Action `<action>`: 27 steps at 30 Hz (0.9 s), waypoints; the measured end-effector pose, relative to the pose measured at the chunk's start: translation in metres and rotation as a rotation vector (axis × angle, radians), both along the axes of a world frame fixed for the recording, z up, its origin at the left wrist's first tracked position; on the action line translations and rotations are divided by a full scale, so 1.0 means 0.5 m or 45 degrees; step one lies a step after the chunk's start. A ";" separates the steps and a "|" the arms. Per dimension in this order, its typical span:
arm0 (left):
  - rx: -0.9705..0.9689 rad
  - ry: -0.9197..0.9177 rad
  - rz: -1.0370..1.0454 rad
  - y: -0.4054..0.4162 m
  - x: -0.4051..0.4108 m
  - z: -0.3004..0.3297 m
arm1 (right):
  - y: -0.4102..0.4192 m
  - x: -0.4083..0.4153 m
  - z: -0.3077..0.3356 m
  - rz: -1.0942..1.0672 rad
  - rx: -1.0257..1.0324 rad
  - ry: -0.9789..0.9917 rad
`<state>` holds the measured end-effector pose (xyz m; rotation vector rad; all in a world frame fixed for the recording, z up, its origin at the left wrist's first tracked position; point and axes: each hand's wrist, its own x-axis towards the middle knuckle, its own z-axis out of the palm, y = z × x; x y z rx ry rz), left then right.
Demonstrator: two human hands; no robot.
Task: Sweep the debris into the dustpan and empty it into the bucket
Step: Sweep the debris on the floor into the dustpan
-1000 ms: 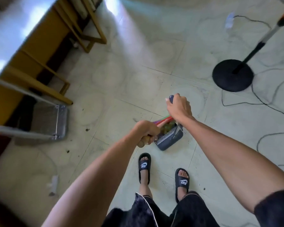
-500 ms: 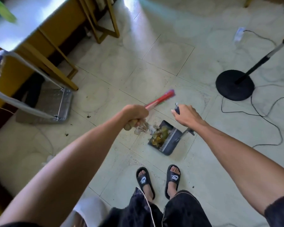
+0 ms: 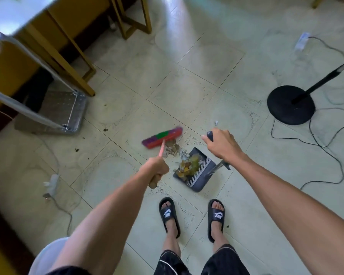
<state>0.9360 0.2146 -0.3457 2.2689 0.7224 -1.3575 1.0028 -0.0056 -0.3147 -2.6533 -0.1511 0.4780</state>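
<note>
Bright daylight glares across the floor (image 3: 179,36) up top; edges blurred, warped

Black fan base (image 3: 290,105) right; metal cart (image 3: 64,114) left; 2 black slides (image 3: 193,217) below.

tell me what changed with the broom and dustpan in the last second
The broom head swung out away from the dustpan, landing behind a small debris pile still on the floor. The left hand keeps its grip on the broom, the right hand on the dustpan handle; the dustpan still holds debris.
</note>
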 end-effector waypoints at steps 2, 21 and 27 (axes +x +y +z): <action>-0.019 0.081 -0.030 -0.018 0.011 0.018 | 0.012 -0.003 -0.002 0.006 0.034 -0.023; -0.183 0.262 -0.515 -0.271 0.060 0.336 | -0.210 -0.097 0.058 -0.431 0.068 -0.008; -0.136 0.086 -0.584 -0.313 0.210 0.415 | -0.251 -0.072 0.064 -0.608 0.135 -0.031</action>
